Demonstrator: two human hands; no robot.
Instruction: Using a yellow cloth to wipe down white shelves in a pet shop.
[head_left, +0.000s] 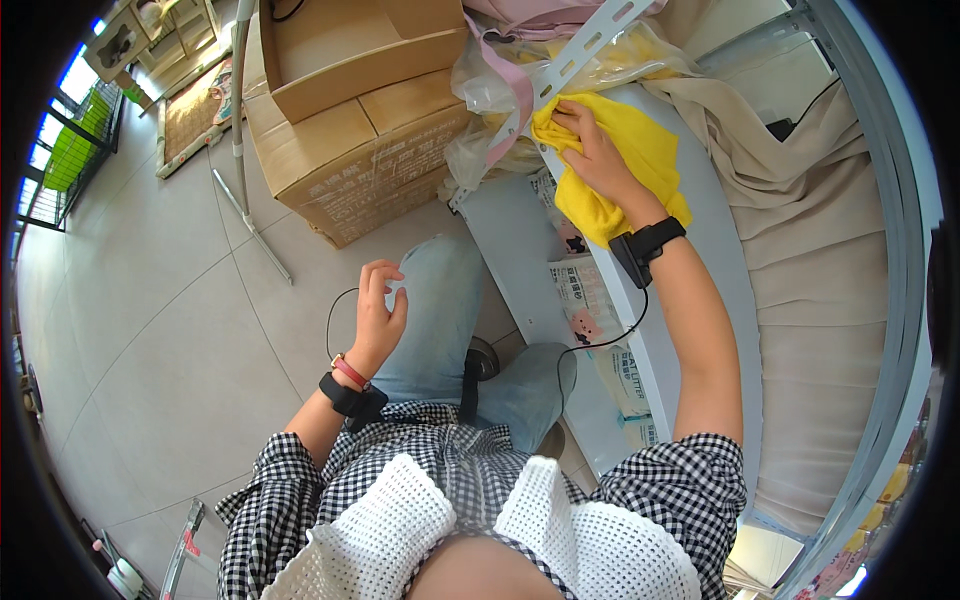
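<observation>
My right hand (600, 160) is at the far end of a grey metal shelf (715, 290), its fingers curled on a bright yellow cloth (645, 145). The cloth lies bunched over the shelf surface and its front edge, partly hidden under the hand. Beside my bent knee, my left hand (378, 315) hangs in the air with nothing in it, thumb and fingers apart and slightly bent. Both wrists carry black straps with small boxes and thin cables.
Cardboard boxes (370, 150) stand beyond my knee, near clear plastic bags (630, 55) and a pink strap (517, 90). Printed packs (585, 300) sit on the lower shelf. Beige fabric (815, 300) drapes along the right. A metal stand leg (255, 235) rests on the tiled floor.
</observation>
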